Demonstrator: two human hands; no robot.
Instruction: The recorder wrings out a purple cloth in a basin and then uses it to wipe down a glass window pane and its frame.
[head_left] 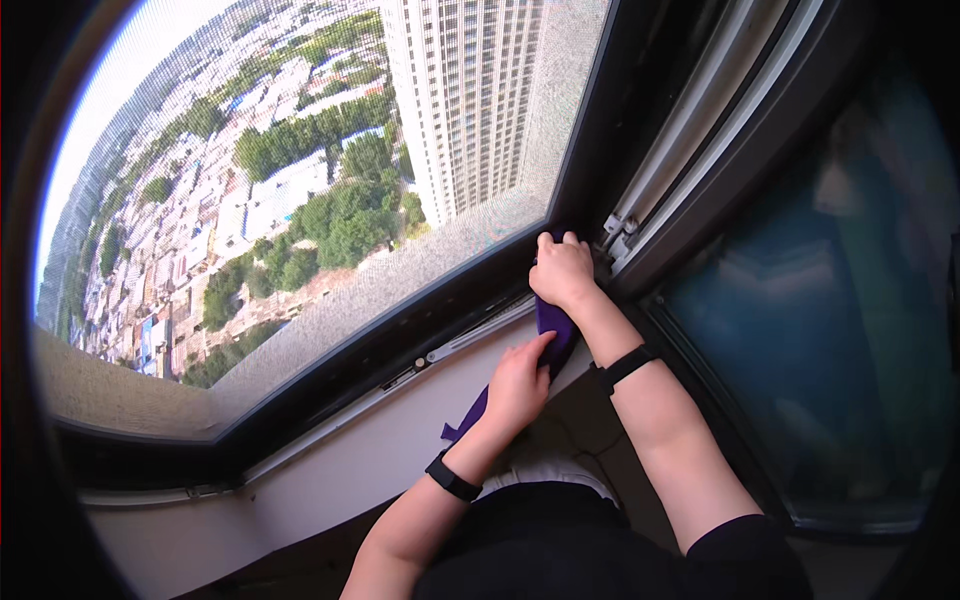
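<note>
Black wristbands [453, 477], black short sleeve [735, 535], bare forearms

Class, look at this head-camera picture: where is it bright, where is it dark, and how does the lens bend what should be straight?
Head view: daylight through the window mesh washes the upper left nearly white; the open glass pane at right is dim, with blurry reflections; the frame rail and white sill curve from fisheye distortion; picture corners are black; both hands, left hand and right hand, and the purple cloth are evenly lit and sharp.

White window sill [390, 440] (below dark frame) carries purple cloth [553, 330], draped over edge.
</note>
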